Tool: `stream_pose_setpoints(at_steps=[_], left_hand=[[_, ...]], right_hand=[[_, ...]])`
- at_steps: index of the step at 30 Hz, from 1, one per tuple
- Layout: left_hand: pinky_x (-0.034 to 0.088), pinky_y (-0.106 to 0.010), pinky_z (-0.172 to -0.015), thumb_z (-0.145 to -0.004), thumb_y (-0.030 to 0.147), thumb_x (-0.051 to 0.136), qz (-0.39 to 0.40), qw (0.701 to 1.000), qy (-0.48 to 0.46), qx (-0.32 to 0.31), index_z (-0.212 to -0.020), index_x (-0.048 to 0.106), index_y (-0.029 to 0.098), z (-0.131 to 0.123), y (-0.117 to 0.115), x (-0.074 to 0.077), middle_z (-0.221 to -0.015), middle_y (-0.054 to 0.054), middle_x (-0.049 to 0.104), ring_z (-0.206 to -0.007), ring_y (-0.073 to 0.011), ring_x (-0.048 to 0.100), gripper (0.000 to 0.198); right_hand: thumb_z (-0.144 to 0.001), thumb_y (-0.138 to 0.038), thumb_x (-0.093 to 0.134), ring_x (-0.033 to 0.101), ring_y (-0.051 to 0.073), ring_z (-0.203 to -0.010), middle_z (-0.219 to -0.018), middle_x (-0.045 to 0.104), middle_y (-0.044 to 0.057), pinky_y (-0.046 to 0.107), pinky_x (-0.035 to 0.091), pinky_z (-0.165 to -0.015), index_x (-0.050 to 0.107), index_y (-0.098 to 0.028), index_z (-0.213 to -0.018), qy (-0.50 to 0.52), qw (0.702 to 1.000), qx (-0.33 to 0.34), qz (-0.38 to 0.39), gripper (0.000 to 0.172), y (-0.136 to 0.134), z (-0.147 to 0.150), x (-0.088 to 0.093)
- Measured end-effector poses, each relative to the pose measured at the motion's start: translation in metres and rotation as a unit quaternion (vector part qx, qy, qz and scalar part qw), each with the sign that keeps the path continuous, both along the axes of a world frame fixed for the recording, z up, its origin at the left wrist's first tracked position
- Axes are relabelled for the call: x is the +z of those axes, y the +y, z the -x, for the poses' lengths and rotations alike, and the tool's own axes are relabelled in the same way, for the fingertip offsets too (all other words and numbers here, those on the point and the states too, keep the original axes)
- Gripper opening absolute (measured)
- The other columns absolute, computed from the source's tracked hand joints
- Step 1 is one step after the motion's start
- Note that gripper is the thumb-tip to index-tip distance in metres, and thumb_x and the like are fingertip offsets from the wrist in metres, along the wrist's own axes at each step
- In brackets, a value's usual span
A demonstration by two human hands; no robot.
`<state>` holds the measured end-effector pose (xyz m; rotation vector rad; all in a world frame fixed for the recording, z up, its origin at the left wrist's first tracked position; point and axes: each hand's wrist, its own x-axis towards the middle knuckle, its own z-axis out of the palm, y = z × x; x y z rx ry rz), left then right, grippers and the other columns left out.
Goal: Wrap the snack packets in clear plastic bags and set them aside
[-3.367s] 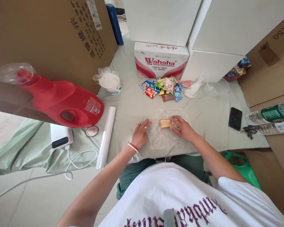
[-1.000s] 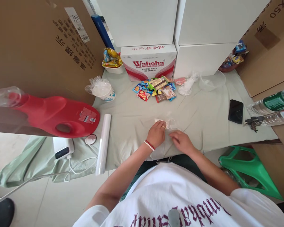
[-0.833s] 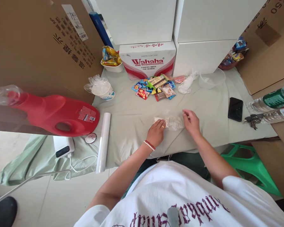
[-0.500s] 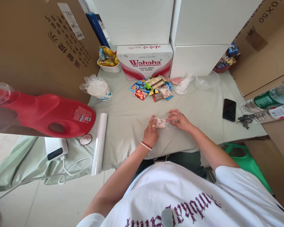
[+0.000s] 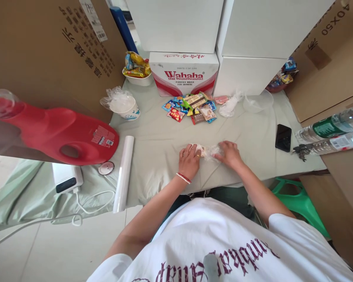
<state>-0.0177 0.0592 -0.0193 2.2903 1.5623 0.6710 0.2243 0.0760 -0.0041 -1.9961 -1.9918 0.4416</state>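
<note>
Near the front of the cloth-covered table lies a clear plastic bag with pale, crumbly-looking contents at its left end. My left hand is closed over that filled end and partly covers it. Farther right, my right hand grips the loose, crumpled end of the plastic between thumb and fingers. What exactly the pale contents are I cannot make out. Beyond both hands sits a pile of small wrapped snacks, with a crumpled white plastic bag to its right.
A Wahaha carton stands at the back. On the left are a paper cup, a red jug and a white roll. To the right lie a phone and plastic bottles. A clear bowl sits behind.
My right hand has shifted slightly right and down, drawing out the plastic's loose end. My left hand has turned palm-down over the filled part. The camera view has shifted a little.
</note>
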Motion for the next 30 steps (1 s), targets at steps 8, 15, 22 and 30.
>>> stream_pose_setpoints(at_steps=[8, 15, 22, 30], left_hand=[[0.04, -0.048, -0.107, -0.1, 0.013, 0.044, 0.006, 0.998, 0.052, -0.03, -0.119, 0.073, 0.023, 0.001, -0.001, 0.004, -0.126, -0.014, 0.072, -0.129, -0.0289, 0.06, 0.036], [0.027, -0.056, -0.125, -0.092, 0.014, 0.051, -0.03, 0.999, 0.024, -0.014, -0.134, 0.067, 0.023, 0.065, -0.029, 0.011, -0.146, -0.013, 0.065, -0.147, -0.0306, 0.049, 0.046], [0.031, -0.063, -0.122, -0.089, 0.022, 0.054, -0.048, 0.992, 0.037, 0.112, -0.115, 0.073, 0.026, 0.129, -0.05, -0.01, -0.123, -0.012, 0.074, -0.141, -0.0347, 0.055, 0.032], [0.045, -0.058, -0.112, -0.09, 0.019, 0.051, -0.053, 0.99, 0.05, 0.121, -0.128, 0.062, 0.022, 0.116, -0.055, -0.026, -0.131, -0.018, 0.067, -0.137, -0.0364, 0.057, 0.039]], right_hand=[[-0.092, -0.02, 0.06, 0.062, 0.021, -0.081, -0.103, 0.069, 0.011, 0.03, 0.044, -0.069, 0.068, -0.02, -0.108, -0.086, 0.984, 0.139, 0.064, 0.018, 0.047, 0.087, 0.048], [-0.104, -0.032, 0.052, 0.057, 0.034, -0.109, -0.116, 0.061, 0.021, 0.044, 0.049, -0.089, 0.063, -0.014, -0.122, -0.111, 0.975, 0.192, 0.027, 0.028, 0.016, 0.139, 0.034], [-0.096, -0.051, 0.067, 0.049, 0.035, -0.112, -0.118, 0.058, 0.018, 0.049, 0.044, -0.094, 0.06, -0.018, -0.125, -0.115, 0.981, 0.154, 0.018, 0.044, 0.016, 0.132, 0.013], [-0.108, -0.03, 0.032, 0.058, 0.03, -0.116, -0.125, 0.064, 0.019, 0.045, 0.049, -0.1, 0.052, -0.016, -0.141, 0.018, 0.988, -0.025, -0.152, 0.041, 0.092, 0.003, 0.056]])
